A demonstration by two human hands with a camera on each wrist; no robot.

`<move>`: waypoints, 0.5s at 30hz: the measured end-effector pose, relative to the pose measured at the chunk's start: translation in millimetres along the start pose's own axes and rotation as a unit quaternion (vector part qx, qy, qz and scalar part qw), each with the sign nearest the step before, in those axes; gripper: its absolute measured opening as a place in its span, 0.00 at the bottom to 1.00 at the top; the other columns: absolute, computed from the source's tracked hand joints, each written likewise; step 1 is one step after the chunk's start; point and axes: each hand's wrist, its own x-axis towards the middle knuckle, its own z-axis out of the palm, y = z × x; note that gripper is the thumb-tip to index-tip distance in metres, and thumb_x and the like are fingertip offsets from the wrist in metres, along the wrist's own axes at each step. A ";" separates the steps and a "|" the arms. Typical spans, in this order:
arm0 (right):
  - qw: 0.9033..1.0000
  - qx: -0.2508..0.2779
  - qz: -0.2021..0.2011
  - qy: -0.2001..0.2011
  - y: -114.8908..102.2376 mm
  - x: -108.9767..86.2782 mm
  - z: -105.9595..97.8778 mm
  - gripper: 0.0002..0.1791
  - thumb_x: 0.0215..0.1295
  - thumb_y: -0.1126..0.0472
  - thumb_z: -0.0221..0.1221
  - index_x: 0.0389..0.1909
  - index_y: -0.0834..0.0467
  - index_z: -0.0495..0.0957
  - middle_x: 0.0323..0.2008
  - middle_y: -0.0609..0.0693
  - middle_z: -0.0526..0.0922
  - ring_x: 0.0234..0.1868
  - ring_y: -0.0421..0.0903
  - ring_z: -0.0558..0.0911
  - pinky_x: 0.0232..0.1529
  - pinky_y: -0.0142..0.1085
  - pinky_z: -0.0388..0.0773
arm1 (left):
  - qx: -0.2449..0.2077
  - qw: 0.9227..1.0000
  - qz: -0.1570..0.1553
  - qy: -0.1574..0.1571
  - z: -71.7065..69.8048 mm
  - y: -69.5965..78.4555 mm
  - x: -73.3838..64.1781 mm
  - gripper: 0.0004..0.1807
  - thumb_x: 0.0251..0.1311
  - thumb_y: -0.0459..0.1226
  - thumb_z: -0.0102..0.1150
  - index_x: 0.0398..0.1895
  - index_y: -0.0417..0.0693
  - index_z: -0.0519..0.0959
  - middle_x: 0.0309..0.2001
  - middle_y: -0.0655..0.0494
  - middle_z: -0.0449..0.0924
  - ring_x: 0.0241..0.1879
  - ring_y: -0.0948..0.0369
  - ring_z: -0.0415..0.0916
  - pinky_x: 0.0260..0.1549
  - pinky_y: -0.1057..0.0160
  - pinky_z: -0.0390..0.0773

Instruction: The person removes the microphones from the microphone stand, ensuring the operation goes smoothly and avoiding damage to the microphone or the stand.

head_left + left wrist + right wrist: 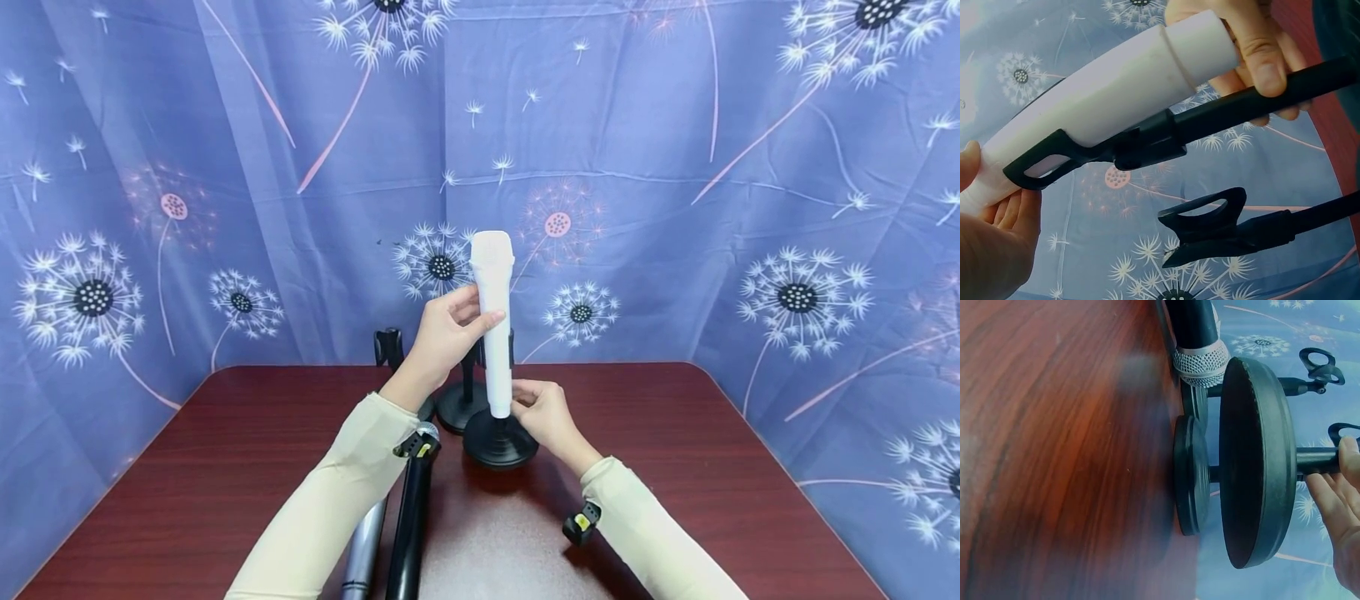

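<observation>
A white microphone (495,333) stands nearly upright in the middle of the head view. My left hand (442,333) grips it around the body, thumb across the front. In the left wrist view the microphone (1104,94) lies along the black clip (1054,159) of a microphone stand; how far it sits in the clip is partly hidden. My right hand (543,417) holds that stand by its pole (1241,112), just above the round black base (500,442). The underside of the base (1244,462) shows in the right wrist view, apart from the tabletop.
Two more black stands are behind, one with its base (457,408) beside the held one, the other showing its clip (388,346). A black microphone (411,517) and a silver-grey one (366,542) lie on the reddish-brown table (675,467). A patterned blue curtain (637,275) hangs behind.
</observation>
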 end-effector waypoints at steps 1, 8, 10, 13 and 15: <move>1.000 0.002 0.002 -0.001 0.0 -0.3 0.0 0.14 0.54 0.78 0.62 0.43 0.69 0.83 0.34 0.62 0.86 0.38 0.53 0.86 0.39 0.37 0.82 | -0.004 1.000 -0.004 0.000 -0.1 0.4 0.4 0.26 0.61 0.33 0.63 0.63 0.41 0.73 0.53 0.44 0.80 0.53 0.55 0.79 0.54 0.54 0.75; 1.000 0.001 -0.002 -0.004 1.7 -3.0 -1.4 0.15 0.54 0.78 0.62 0.44 0.70 0.83 0.35 0.62 0.86 0.39 0.55 0.86 0.40 0.40 0.82 | -0.033 0.999 -0.026 -0.005 -0.6 3.1 2.5 0.26 0.61 0.31 0.62 0.63 0.39 0.72 0.53 0.41 0.79 0.54 0.53 0.78 0.55 0.55 0.74; 1.000 0.003 -0.006 -0.004 2.1 -3.6 -1.1 0.15 0.54 0.78 0.63 0.44 0.70 0.83 0.35 0.63 0.86 0.39 0.55 0.86 0.40 0.39 0.82 | -0.038 0.999 -0.031 -0.005 -0.3 4.6 2.9 0.26 0.61 0.30 0.62 0.63 0.38 0.72 0.53 0.40 0.79 0.54 0.53 0.77 0.55 0.55 0.75; 1.000 0.006 -0.006 -0.003 3.1 -4.6 -0.5 0.15 0.53 0.79 0.63 0.44 0.70 0.83 0.35 0.63 0.86 0.38 0.54 0.86 0.38 0.37 0.82 | -0.045 0.998 -0.038 -0.003 0.0 5.8 3.7 0.25 0.61 0.30 0.62 0.63 0.38 0.72 0.53 0.39 0.79 0.54 0.52 0.77 0.54 0.56 0.75; 1.000 0.010 -0.007 -0.003 3.9 -5.6 -0.1 0.15 0.53 0.79 0.63 0.43 0.71 0.82 0.35 0.63 0.85 0.37 0.54 0.86 0.37 0.36 0.83 | -0.046 0.998 -0.041 -0.002 -0.1 5.7 4.3 0.25 0.61 0.30 0.62 0.63 0.38 0.72 0.53 0.39 0.79 0.54 0.52 0.77 0.54 0.56 0.75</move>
